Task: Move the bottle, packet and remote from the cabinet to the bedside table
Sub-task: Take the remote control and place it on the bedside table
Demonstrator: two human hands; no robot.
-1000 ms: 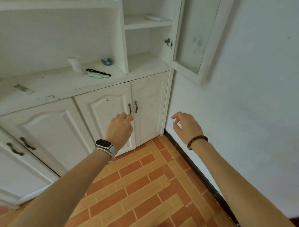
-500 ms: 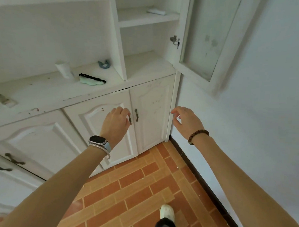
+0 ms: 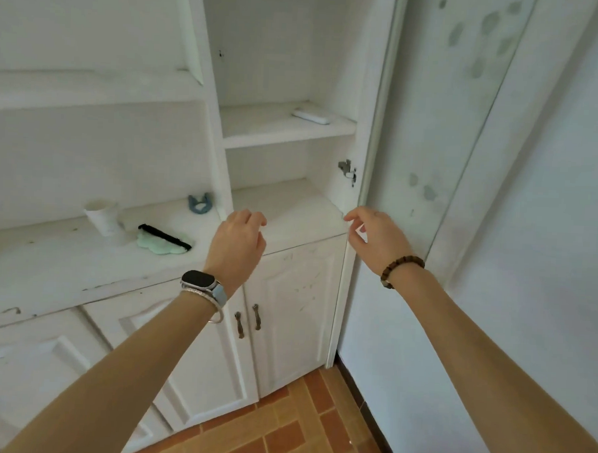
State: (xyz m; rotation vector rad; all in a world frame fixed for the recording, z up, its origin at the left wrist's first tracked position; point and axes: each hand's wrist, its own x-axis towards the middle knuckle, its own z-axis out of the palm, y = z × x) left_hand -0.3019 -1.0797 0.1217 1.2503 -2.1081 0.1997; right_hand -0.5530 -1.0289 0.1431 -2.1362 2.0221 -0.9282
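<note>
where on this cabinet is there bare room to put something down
The lower shelf behind both hands is bare. The shelf above holds only the remote at its right. The counter is crowded around the cup and green packet.

The cabinet (image 3: 288, 133) is white, scuffed with dark marks. A white remote (image 3: 311, 116) lies on its shelf. A pale green cloth (image 3: 159, 246) carries a black strip, perhaps a comb. The floor tiles (image 3: 282, 431) are terracotta and ochre.

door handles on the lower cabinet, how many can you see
2. Both sit side by side where the two lower doors meet, below the left hand: the left handle and the right handle. Any handles further left are out of view.
</note>
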